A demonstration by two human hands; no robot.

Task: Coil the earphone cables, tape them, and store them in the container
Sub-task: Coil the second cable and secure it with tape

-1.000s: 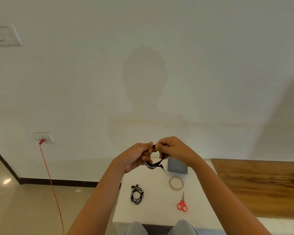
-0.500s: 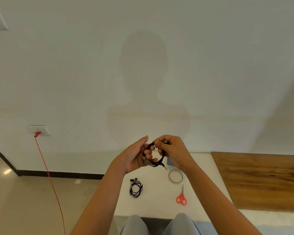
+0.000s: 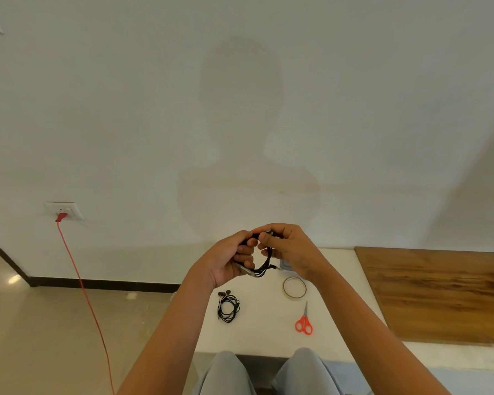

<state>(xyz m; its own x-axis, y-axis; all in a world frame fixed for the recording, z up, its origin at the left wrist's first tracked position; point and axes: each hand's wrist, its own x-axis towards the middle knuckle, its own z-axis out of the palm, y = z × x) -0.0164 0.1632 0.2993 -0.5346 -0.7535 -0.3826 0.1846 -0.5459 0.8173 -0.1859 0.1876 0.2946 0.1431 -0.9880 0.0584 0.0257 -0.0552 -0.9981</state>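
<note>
Left grip [image 3: 228, 262] curled round black earphone coil [image 3: 265, 264], held above white surface [image 3: 263, 337]. Right grip [image 3: 293, 252] pinches coil's top between thumb and fingers. Second coiled earphone [image 3: 228, 307] lies on surface, below left grip. Tape roll [image 3: 295, 287] near red scissors [image 3: 304, 323]. Grey container [image 3: 285, 267] mostly hidden behind right grip.

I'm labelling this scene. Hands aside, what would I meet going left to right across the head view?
socket → coiled earphones → tape roll → wooden board
</note>
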